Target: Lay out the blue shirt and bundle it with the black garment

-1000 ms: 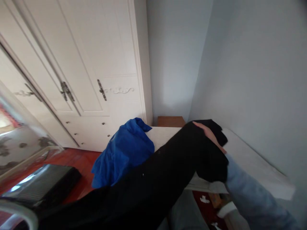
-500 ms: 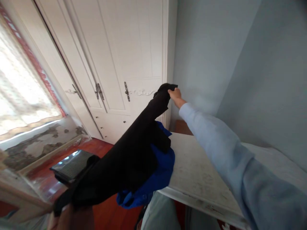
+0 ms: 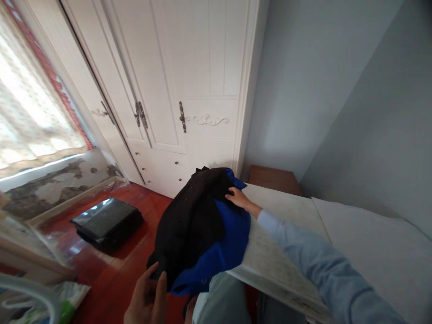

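Note:
A black garment (image 3: 192, 216) lies loosely heaped over a blue garment (image 3: 232, 238) at the near left end of the white tabletop; the blue one's lower edge hangs past the table edge. My right hand (image 3: 239, 199) rests on the upper right part of the black cloth, fingers extended and a little apart. At the lower left corner of the heap is my left hand (image 3: 148, 292), thumb and forefinger spread beside the black cloth's edge. The exact kind of either garment is hidden by the folds.
A white wardrobe (image 3: 209, 58) stands behind the table (image 3: 280, 211). On the red floor lies a black package with a shiny cover (image 3: 108, 220). A brown box-like piece (image 3: 273, 177) sits by the grey wall. A curtained window (image 3: 30, 94) is at left.
The black garment, stretched between my raised hands before, now lies down on the blue one. My right hand has come down; my left has moved right. Both have let the cloth go.

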Action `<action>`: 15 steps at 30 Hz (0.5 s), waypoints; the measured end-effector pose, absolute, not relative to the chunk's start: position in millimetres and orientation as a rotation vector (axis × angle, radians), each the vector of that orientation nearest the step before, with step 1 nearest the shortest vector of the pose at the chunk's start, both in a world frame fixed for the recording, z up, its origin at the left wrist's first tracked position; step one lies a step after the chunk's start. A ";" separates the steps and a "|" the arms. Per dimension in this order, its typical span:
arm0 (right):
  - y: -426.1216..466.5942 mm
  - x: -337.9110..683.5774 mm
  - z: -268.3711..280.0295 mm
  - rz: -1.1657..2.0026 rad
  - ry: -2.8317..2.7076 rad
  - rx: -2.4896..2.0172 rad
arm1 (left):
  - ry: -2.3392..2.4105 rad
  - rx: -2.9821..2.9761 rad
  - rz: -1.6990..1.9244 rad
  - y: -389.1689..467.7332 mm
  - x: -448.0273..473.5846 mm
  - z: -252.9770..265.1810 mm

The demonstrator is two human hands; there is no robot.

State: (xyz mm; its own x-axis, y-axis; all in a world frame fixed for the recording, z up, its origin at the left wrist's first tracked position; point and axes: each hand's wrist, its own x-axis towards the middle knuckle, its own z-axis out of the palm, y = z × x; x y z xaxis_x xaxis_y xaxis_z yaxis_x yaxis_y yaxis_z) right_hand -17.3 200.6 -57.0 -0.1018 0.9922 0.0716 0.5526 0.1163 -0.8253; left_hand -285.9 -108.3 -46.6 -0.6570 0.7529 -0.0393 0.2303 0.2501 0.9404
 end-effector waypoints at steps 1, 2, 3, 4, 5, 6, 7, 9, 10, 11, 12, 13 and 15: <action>189.4 -13.1 -64.8 0.855 -1.732 -1.506 | 2.042 0.932 1.409 -105.9 -284.8 -49.0; 178.6 -8.4 -72.3 0.852 -1.723 -1.504 | 2.052 0.969 1.421 -103.2 -282.9 -51.4; 168.3 -3.7 -79.8 0.848 -1.705 -1.499 | 2.057 1.007 1.440 -100.4 -280.1 -53.6; 158.6 0.6 -87.3 0.852 -1.674 -1.487 | 2.059 1.046 1.459 -97.8 -276.2 -55.6; 149.5 4.1 -94.7 0.864 -1.624 -1.472 | 2.060 1.086 1.481 -95.4 -271.3 -57.1; 140.7 6.6 -101.9 0.880 -1.561 -1.456 | 2.060 1.137 1.503 -93.3 -265.6 -58.1; 132.3 7.9 -108.6 0.895 -1.491 -1.441 | 2.065 1.206 1.524 -91.3 -259.8 -58.4; 115.8 6.3 -119.5 0.892 -1.367 -1.422 | 2.103 1.381 1.560 -86.0 -249.9 -56.7; 107.7 3.4 -123.2 0.871 -1.329 -1.423 | 2.135 1.466 1.564 -81.6 -247.3 -54.8; 99.8 -0.9 -125.7 0.844 -1.297 -1.427 | 2.168 1.534 1.554 -75.3 -247.1 -52.4; 92.4 -6.6 -126.9 0.819 -1.267 -1.430 | 2.201 1.567 1.537 -66.8 -249.4 -49.7; 85.6 -13.5 -126.9 0.794 -1.229 -1.434 | 2.228 1.564 1.517 -55.7 -254.3 -46.9; 74.6 -30.9 -124.4 0.758 -1.127 -1.436 | 2.262 1.477 1.477 -26.4 -269.8 -41.9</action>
